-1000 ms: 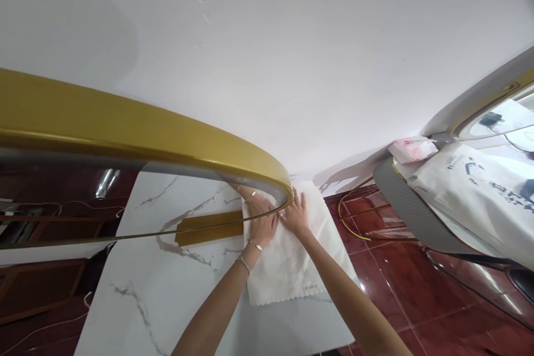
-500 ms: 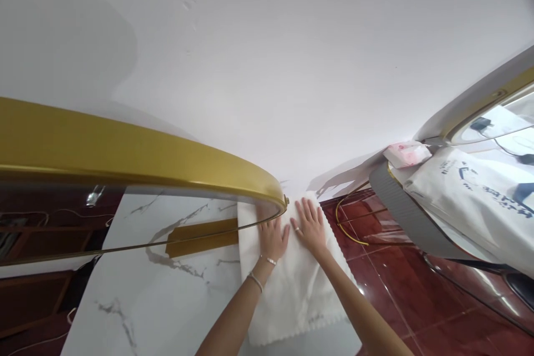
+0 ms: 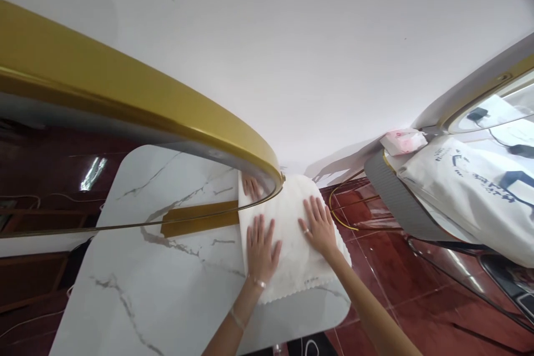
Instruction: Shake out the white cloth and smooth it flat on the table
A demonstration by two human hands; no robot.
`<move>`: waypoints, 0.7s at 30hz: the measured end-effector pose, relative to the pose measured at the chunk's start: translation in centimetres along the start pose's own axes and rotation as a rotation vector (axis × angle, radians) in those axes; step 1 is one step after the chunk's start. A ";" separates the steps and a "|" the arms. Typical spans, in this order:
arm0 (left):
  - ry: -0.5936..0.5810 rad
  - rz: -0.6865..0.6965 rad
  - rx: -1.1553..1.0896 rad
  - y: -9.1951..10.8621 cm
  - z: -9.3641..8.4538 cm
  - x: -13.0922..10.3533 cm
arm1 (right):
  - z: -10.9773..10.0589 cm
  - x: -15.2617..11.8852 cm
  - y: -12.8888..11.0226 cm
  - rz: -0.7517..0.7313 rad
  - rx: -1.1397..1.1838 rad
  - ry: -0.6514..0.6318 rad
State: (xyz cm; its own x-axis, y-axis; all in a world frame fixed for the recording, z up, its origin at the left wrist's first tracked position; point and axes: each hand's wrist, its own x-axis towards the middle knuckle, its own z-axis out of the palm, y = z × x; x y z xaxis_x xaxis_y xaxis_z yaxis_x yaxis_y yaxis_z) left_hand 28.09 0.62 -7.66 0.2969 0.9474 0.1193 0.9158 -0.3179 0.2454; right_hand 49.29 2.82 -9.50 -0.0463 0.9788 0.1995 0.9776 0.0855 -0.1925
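A white cloth [image 3: 287, 256] with a scalloped edge lies spread over the right end of a marbled white table top [image 3: 167, 300]. My left hand [image 3: 262, 250] rests flat on the cloth's left part, fingers spread. On the cloth's right part, near its edge, my right hand [image 3: 320, 229] lies flat, fingers apart and a ring on one finger. Just beyond my left hand is the gold rim of a mirror [image 3: 217, 128], whose lower edge shows a reflection of fingers.
At the right, a white printed bag [image 3: 471, 189] and a pink-white packet [image 3: 403, 142] lie on a grey-edged surface beside a second gold-rimmed mirror [image 3: 507, 79]. Red tiled floor [image 3: 379, 256] shows below. A white wall [image 3: 317, 55] stands behind.
My hands have moved apart and nearer to me on the cloth. The cloth's near edge lies flatter, and more of the table's front shows as the view has shifted.
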 end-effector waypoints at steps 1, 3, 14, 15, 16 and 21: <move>-0.002 0.001 0.018 0.1 -0.3 -2.7 | -0.4 -2.1 -0.4 -0.016 0.000 -0.004; -0.016 0.007 0.059 0.3 -0.8 -7.4 | -1.2 -6.3 -1.2 -0.036 0.010 -0.032; 0.015 0.091 0.025 -0.9 0.6 -3.1 | -0.6 -4.3 -0.7 0.044 0.000 0.013; 0.011 0.078 0.013 -1.1 0.7 -1.5 | -0.2 -2.6 -0.3 0.046 -0.002 0.008; 0.006 0.061 0.003 -1.2 0.8 -0.1 | 0.0 -1.1 0.0 0.046 -0.005 -0.006; 0.005 0.022 -0.021 -1.6 1.0 2.9 | 0.4 2.4 0.7 0.068 -0.011 -0.053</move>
State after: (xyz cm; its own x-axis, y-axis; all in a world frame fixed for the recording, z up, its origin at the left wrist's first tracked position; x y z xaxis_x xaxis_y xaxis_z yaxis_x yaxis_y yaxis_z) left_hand 27.77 3.89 -8.65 0.3157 0.9399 0.1299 0.9031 -0.3397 0.2627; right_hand 49.80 5.31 -9.53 0.0094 0.9908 0.1352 0.9811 0.0170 -0.1928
